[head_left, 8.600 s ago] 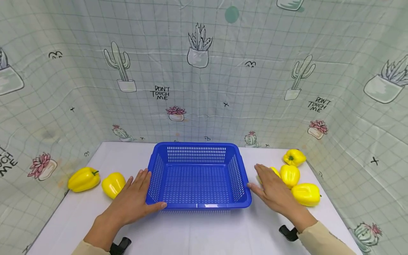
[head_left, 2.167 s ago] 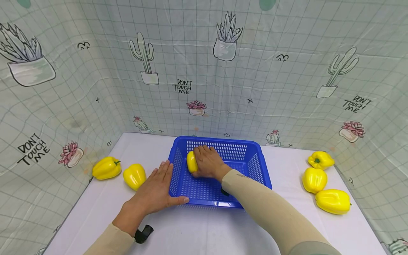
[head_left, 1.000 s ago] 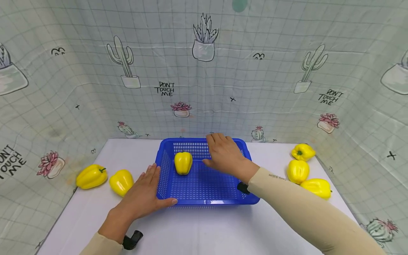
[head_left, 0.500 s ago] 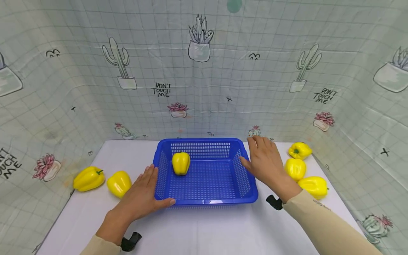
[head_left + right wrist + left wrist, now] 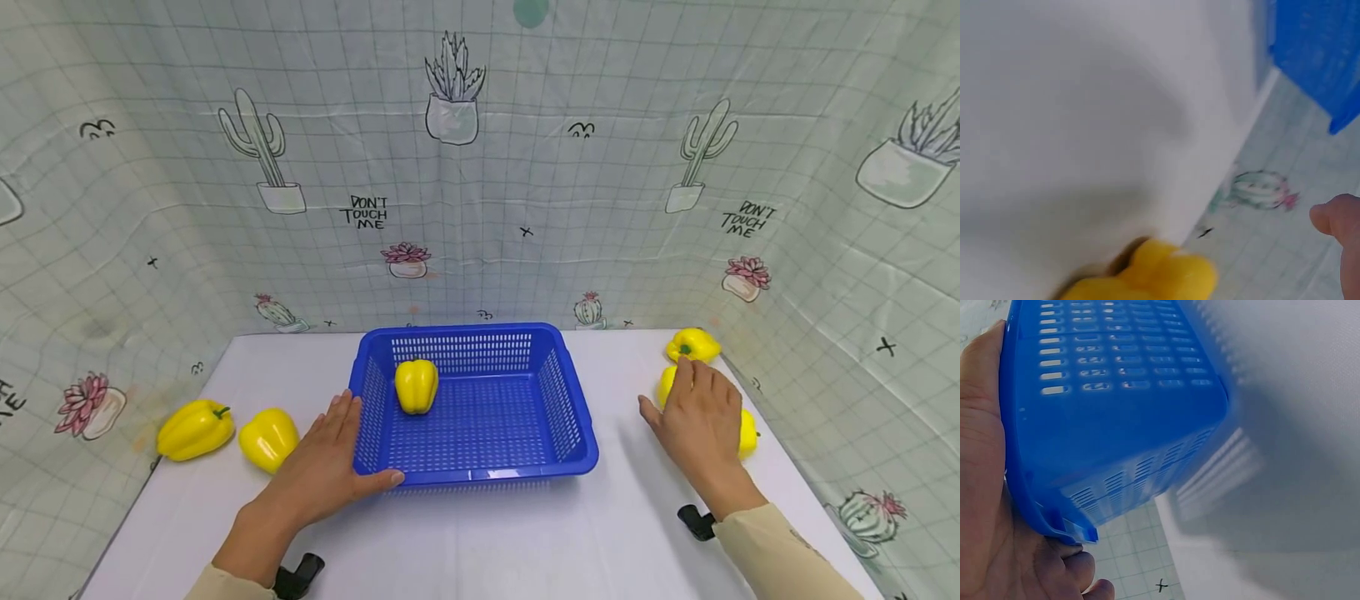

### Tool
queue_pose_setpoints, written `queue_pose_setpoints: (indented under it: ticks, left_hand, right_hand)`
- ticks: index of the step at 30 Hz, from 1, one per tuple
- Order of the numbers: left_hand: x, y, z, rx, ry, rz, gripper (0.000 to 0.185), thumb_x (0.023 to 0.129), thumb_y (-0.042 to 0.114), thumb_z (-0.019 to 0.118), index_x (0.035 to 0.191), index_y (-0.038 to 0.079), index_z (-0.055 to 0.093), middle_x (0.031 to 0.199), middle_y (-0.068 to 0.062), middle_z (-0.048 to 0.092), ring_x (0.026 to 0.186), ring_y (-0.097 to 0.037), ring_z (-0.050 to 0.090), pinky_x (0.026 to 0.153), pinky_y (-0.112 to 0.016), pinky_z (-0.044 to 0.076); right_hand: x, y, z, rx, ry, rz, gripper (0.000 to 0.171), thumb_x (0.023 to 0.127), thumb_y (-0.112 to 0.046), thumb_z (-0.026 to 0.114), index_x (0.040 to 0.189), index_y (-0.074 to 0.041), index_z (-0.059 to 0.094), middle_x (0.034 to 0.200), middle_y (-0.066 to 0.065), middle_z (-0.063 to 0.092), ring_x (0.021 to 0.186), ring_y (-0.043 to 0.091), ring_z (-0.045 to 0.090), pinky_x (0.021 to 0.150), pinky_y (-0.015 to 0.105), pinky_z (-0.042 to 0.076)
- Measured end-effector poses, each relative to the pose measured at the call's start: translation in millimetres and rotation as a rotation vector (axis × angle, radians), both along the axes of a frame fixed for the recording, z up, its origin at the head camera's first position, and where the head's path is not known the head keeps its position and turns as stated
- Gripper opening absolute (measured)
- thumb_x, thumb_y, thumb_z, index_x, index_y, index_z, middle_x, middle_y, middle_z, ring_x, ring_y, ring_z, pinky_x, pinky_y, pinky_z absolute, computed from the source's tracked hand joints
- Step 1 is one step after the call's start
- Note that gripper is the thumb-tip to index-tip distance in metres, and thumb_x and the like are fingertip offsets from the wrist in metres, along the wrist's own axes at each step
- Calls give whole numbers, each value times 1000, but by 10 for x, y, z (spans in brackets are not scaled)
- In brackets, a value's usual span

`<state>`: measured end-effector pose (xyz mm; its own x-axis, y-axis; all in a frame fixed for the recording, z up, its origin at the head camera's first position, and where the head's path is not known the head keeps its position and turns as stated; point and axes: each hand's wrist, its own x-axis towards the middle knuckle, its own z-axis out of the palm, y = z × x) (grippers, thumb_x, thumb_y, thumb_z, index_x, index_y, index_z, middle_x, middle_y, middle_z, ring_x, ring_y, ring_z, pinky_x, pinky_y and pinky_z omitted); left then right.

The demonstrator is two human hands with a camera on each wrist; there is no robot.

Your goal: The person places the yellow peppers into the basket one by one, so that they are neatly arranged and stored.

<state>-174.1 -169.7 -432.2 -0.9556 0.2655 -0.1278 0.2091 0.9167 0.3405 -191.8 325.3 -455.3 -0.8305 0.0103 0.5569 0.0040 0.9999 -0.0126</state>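
Observation:
My left hand [image 5: 318,458] rests with straight fingers along the left rim of the blue plastic basket [image 5: 480,476], its thumb at the front corner. In the left wrist view the palm lies against the basket wall [image 5: 1110,431]. One yellow bell pepper [image 5: 416,386] stands inside the basket, toward its back left. My right hand [image 5: 701,425] is over the peppers on the right, thumb spread away from the fingers and nothing in its grasp. It partly covers a middle pepper [image 5: 665,387] and a front pepper [image 5: 747,433]; a rear pepper [image 5: 693,344] lies just beyond the fingertips.
Two more yellow bell peppers, an outer one [image 5: 195,430] and an inner one [image 5: 268,439], lie left of the basket on the white table [image 5: 495,550]. A patterned curtain [image 5: 480,208] surrounds the table at the back and sides.
My right hand set a bell pepper down in the basket, let go of it, and moved right, out over the peppers there. The left hand has stayed at the basket's rim.

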Motion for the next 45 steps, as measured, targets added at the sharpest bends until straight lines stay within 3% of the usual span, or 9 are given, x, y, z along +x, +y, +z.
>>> queue_pose_setpoints:
  ticks: [5,13,21,27,30,36,45]
  left_hand:
    - [1,-11,-8,-3,5,4,136,81,88,63,166,-7,14,175,-28,7,162,-47,12,130,-62,16]
    - [3,-20,-3,5,10,1,136,81,87,63,165,-8,13,174,-29,7,161,-48,13,129,-63,18]
    - [-2,-11,-2,5,-9,-5,135,82,88,61,165,-8,13,175,-28,6,158,-52,22,128,-65,21]
    - [-3,-15,-10,9,0,-8,135,83,87,61,165,-8,13,175,-28,6,158,-52,21,127,-65,21]
    - [-4,-21,-13,11,3,-11,134,83,87,61,165,-8,13,175,-28,6,158,-52,20,127,-65,21]
    - [-2,-21,-14,10,4,-13,134,83,86,62,165,-8,13,175,-29,6,158,-51,20,128,-65,20]
    - [1,-22,-29,15,-3,-11,134,83,86,62,165,-8,13,174,-29,6,158,-51,20,128,-65,20]
  right_hand:
    - [110,276,-191,-35,-10,-109,82,79,-47,86,112,16,44,97,35,49,90,56,51,73,69,44]
    - [236,519,-313,-103,-229,-249,89,83,-53,81,113,20,39,95,37,41,92,57,43,70,68,38]
    - [276,627,-390,-147,-317,-307,86,87,-55,75,107,20,38,88,34,37,85,54,39,66,63,34]
    - [288,633,-430,-139,-277,-233,73,86,-45,76,106,18,42,92,35,40,84,54,41,66,62,35]
    - [305,633,-437,-129,-273,-155,72,84,-38,75,122,15,44,106,41,44,93,58,42,68,63,36]
    - [345,668,-388,-148,-370,-78,86,80,-27,79,148,6,38,130,46,41,110,66,40,77,73,37]
    - [327,753,-420,-199,-412,-40,99,76,-24,83,147,18,28,137,45,39,118,64,39,81,79,37]
